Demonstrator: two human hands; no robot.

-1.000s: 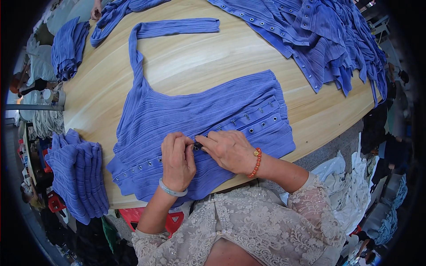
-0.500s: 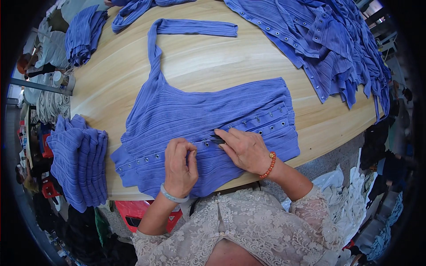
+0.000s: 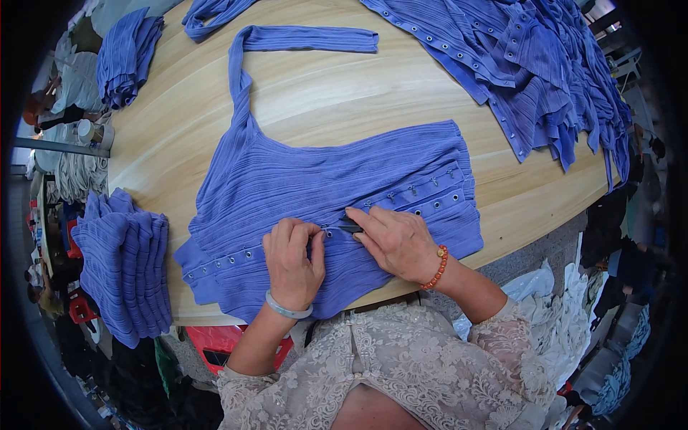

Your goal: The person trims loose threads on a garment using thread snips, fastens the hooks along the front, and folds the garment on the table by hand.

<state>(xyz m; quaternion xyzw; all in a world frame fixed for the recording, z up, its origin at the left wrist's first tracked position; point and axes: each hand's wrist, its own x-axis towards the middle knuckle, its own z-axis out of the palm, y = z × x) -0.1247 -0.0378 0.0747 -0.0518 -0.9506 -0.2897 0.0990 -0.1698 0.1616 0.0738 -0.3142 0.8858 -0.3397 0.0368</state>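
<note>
A blue ribbed knit top [image 3: 308,168] lies spread on the wooden table, one long strap running up and across to the right. Along its lower part runs a placket with metal eyelets and a facing row of small hooks. My left hand [image 3: 294,258], with a pale bangle at the wrist, pinches the edge of the placket near an eyelet. My right hand [image 3: 401,247], wearing an orange bead bracelet, holds a small dark pointed tool [image 3: 350,228] against the same stretch of placket. Its exact kind is mostly hidden by the fingers.
A stack of folded blue knitwear [image 3: 122,269] stands at the table's left edge, a smaller folded bundle [image 3: 129,57] beyond it. Loose blue garments with eyelets [image 3: 523,79] are heaped at the far right. White plastic bags [image 3: 559,315] lie below on the right.
My left hand has shifted slightly right, its fingertips closer to the dark tool. The view has drifted a little, and my right hand keeps its grip.
</note>
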